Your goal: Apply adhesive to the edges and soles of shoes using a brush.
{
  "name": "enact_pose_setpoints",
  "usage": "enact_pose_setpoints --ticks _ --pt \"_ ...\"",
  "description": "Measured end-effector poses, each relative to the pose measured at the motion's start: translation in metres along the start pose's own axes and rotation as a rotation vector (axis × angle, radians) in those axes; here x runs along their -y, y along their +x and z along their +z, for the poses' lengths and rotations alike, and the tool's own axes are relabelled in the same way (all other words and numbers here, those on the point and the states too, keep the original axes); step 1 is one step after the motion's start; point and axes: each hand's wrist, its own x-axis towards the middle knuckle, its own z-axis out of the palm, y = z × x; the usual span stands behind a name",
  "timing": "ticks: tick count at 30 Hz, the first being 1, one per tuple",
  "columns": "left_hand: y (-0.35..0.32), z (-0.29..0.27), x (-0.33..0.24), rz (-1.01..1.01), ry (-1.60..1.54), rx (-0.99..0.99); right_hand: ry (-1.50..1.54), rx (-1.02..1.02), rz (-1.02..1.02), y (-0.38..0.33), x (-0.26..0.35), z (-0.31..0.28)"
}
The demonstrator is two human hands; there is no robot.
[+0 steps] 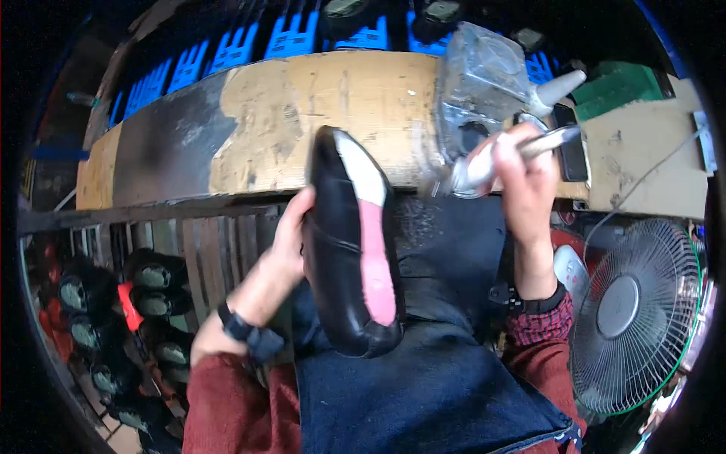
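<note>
My left hand (289, 234) grips a black leather shoe (333, 250) by its left side, fingers partly hidden behind it. The shoe is held over my lap, toe and heel lying along the line away from me, and shows a long white and pink strip on its right side. My right hand (522, 178) is closed around a pale, silvery-tipped tool (474, 175), blurred by motion, so its exact kind is unclear. That hand is over the bench's front edge, to the right of the shoe and apart from it, beside a cloudy plastic container (488, 68).
The worn wooden bench (325, 91) spans the far side, with blue slotted racks (295, 34) behind. A white cone-shaped piece (560, 87) and a dark phone (571, 144) lie at the right. A fan (635, 318) stands lower right; several dark shoes (155, 276) sit on racks at left.
</note>
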Motion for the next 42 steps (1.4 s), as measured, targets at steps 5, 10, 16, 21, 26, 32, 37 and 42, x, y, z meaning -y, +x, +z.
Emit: enact_pose_setpoints --ticks 5,10,16,21,26,32,37,42 --pt "-0.016 0.02 0.077 0.166 -0.059 -0.305 -0.854 -0.13 -0.223 0.02 -0.03 -0.047" --pt "0.002 0.009 0.077 0.223 -0.106 -0.155 -0.512 -0.288 -0.197 0.011 -0.037 -0.057" --pt "0.011 0.004 0.083 0.251 -0.16 -0.056 -0.021 -0.079 -0.025 -0.019 -0.027 -0.02" --pt "0.011 0.003 0.085 0.264 -0.094 -0.124 -0.203 0.199 0.05 0.017 -0.018 0.048" --pt "0.01 -0.003 0.082 0.248 -0.037 -0.142 -0.396 0.118 -0.085 0.084 -0.021 0.086" --pt "0.013 -0.004 0.083 0.252 -0.02 -0.095 -0.467 0.108 -0.1 0.019 -0.017 0.074" --pt "0.014 0.011 0.08 0.311 -0.085 -0.024 -0.292 0.085 0.036 -0.028 0.0 0.072" --pt "0.007 0.025 0.073 0.195 -0.112 0.032 -0.309 0.101 -0.031 -0.056 0.013 0.071"
